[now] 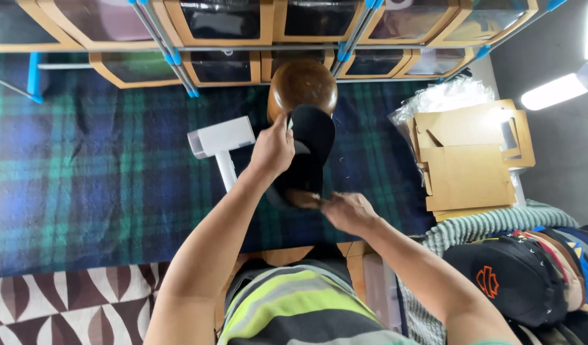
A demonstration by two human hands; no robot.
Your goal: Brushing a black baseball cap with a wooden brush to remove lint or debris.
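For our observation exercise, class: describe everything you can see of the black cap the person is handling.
The black cap looks like dark fabric, with a rounded crown and a brim pointing toward the person. It sits partly over a rounded brown wooden hat block on a blue-green plaid cloth. The left hand grips its crown side; the right hand holds its lower edge near the brim. No markings are visible.

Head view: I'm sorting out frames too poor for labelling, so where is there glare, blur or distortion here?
Head view: glare burns out the lamp at the right edge and whitens part of the cardboard pieces; the right hand is motion-blurred, while the left hand on the black cap is sharper; the shelf rails bow from wide-angle distortion.
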